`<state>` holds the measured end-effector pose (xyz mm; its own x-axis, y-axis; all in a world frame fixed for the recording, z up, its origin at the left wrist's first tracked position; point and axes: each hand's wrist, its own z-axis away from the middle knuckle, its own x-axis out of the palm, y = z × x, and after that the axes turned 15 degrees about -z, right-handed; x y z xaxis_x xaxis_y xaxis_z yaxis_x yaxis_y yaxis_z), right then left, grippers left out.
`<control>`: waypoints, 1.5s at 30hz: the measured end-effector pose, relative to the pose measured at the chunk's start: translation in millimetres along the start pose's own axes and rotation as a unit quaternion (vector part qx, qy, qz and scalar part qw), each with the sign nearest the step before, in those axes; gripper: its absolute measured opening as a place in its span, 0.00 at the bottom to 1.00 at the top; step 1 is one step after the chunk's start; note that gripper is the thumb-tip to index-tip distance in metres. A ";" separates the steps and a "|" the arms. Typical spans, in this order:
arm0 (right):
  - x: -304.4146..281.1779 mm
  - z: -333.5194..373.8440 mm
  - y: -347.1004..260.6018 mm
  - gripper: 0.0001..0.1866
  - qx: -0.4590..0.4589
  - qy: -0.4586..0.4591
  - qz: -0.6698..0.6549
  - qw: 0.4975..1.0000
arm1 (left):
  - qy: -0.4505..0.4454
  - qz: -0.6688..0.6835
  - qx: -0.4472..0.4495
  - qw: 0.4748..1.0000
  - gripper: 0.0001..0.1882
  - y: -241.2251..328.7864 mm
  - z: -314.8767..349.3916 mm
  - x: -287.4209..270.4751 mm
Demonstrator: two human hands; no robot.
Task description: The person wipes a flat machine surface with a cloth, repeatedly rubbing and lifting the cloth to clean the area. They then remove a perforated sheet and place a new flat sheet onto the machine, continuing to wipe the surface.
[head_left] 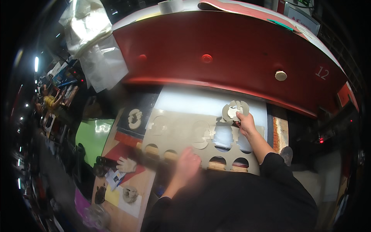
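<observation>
My right hand (246, 123) grips a small stack of rounded, notched grey cut-outs (231, 109) by their near right edge, thumb on top. They are held over the far right part of a large beige-grey sheet (179, 129). Round-ended holes run through this sheet, and some cut shapes (202, 135) still sit in their outlines. My left hand (187, 163) is at the sheet's near edge, close to one of those shapes. Motion smears its fingers, so whether it holds anything cannot be made out.
A wide red machine beam (232, 50) spans the far side above a white bed (185, 98). Another cut-out pile (135, 118) lies on a dark surface at left. On the wooden side table are a pale glove (126, 165) and more grey pieces (130, 194).
</observation>
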<state>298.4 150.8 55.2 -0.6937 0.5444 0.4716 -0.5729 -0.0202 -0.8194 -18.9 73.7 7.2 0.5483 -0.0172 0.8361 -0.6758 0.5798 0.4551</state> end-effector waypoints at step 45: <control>81.6 -16.4 -1.2 0.15 -0.120 -0.048 0.150 0.980 | -0.058 -0.215 -0.176 0.959 0.12 40.6 -25.3 9.4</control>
<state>249.6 209.0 89.3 -0.8596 0.4629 0.2164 -0.2249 0.0375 -0.9737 -28.7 117.6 25.9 0.6666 -0.3955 0.6318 -0.1793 0.7377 0.6509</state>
